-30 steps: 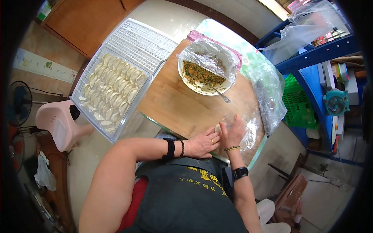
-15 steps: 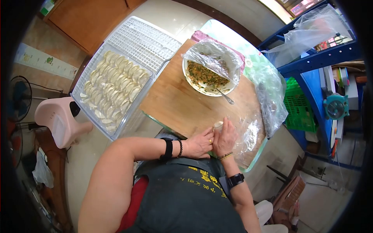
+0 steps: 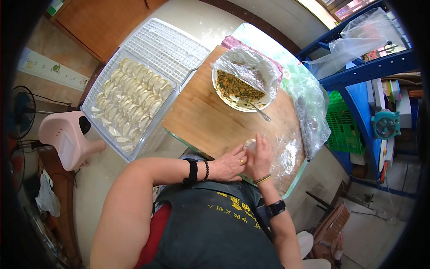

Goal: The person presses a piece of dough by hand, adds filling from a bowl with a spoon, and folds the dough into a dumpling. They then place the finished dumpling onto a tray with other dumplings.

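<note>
A small pale dumpling pokes out at the top between my two hands, low over the near edge of the wooden board. My right hand is closed around it, its index finger pointing up along the side. From the left, my left hand meets it, fingers pressed together at the dumpling's lower part; the palms hide most of it. Beyond them stands a white bowl of chopped filling, half covered by plastic wrap, with a spoon leaning on its rim.
On the left, a tray bears rows of folded dumplings; a white slatted rack adjoins it. White flour is spread right of my hands. A plastic bag lies along the board's right edge. A pink chair stands left.
My hands stay together at almost the same place. The dumpling and the right fingers have shifted slightly left, and the right hand has turned a little.
</note>
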Demonstrator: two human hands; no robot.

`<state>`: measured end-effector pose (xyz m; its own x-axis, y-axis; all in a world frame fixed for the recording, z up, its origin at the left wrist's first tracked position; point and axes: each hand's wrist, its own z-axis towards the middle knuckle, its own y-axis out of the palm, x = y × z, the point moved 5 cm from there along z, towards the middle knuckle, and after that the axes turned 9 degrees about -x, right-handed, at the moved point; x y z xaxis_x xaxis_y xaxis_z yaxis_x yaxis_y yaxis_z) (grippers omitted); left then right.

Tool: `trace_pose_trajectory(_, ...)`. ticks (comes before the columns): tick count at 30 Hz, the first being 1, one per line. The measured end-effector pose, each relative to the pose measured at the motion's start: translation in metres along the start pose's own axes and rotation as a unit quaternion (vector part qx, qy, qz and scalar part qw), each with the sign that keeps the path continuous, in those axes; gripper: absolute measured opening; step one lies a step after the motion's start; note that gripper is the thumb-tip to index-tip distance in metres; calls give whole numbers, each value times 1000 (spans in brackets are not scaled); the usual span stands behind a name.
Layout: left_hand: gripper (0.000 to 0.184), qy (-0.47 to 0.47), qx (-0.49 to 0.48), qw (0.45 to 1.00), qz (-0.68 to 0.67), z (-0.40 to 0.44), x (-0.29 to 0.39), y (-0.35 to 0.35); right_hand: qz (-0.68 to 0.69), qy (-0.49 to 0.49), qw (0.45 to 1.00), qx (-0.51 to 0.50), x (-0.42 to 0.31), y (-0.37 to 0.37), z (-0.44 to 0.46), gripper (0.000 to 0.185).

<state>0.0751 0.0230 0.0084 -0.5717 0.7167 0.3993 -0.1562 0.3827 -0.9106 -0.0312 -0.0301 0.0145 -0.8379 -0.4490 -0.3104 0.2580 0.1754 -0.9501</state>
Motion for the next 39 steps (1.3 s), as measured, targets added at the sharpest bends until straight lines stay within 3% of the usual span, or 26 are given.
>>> trace_pose_trajectory(4,63,13,18,999,-46,-7,-4,8,-31,48,996,72,-2,13,3,74)
trace_pose_trajectory(7,63,18,96,995,-23,-5,-2,-2,-47,79,992,91,27,14,15,75)
trace_pose_trajectory(9,64,8,88,996,-15,-6,-2,-2,53,154,983,89,49,14,21,76)
trace_pose_trajectory(12,64,-15,80,997,2,-4,-5,-6,153,185,969,66,61,8,19,75)
trace_pose_trajectory(16,63,-44,78,996,3,-7,-5,-12,175,108,977,54,35,0,9,74)
trace_pose_trajectory(18,62,-23,61,998,15,-9,-5,-6,29,-18,998,45,0,1,6,73)
trace_pose_trajectory(19,62,-25,60,998,13,-11,-7,-3,30,-18,999,42,-7,3,8,73)
trace_pose_trajectory(21,61,-14,35,999,-37,-15,-10,2,-63,2,996,59,-17,6,11,73)
trace_pose_trajectory(23,62,-11,59,998,-31,-16,-12,-4,-60,33,995,72,-3,9,23,76)
trace_pose_trajectory(25,63,-5,91,996,-20,-11,-11,-11,-1,95,993,65,22,6,35,80)
trace_pose_trajectory(27,67,-54,77,996,-9,-7,-13,-9,26,99,990,95,46,7,43,80)
trace_pose_trajectory(30,70,-120,51,992,-5,0,-16,-14,150,202,959,127,69,-2,34,76)
trace_pose_trajectory(39,70,82,45,996,8,21,26,5,113,96,982,120,53,-32,-45,70)
